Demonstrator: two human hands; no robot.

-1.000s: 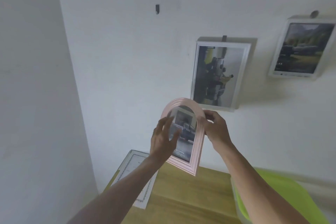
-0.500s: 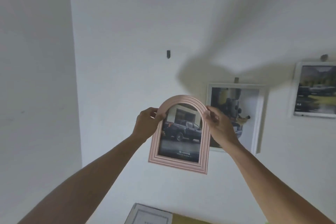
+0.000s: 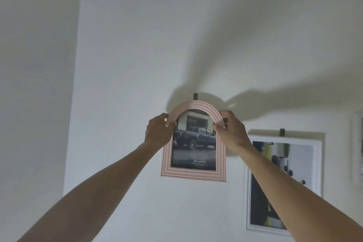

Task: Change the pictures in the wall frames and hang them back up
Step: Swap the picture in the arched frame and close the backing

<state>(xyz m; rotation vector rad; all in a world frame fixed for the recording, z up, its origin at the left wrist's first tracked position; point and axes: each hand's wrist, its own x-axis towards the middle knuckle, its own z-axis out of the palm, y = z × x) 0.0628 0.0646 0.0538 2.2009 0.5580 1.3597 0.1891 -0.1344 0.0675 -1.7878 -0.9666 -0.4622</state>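
Note:
A pink arched frame with a picture of a dark pickup truck is held upright against the white wall. Its arched top reaches just under a small dark wall hook. My left hand grips the arch's left shoulder and my right hand grips its right shoulder. Whether the frame's back hangs on the hook is hidden.
A white rectangular frame hangs from its own dark hook lower right, partly behind my right forearm. Another white frame shows at the right edge. A wall corner runs down the left.
Both hands lifted the pink frame from above the wooden table up the wall to the dark hook. My left hand shifted from the frame's front to its left edge.

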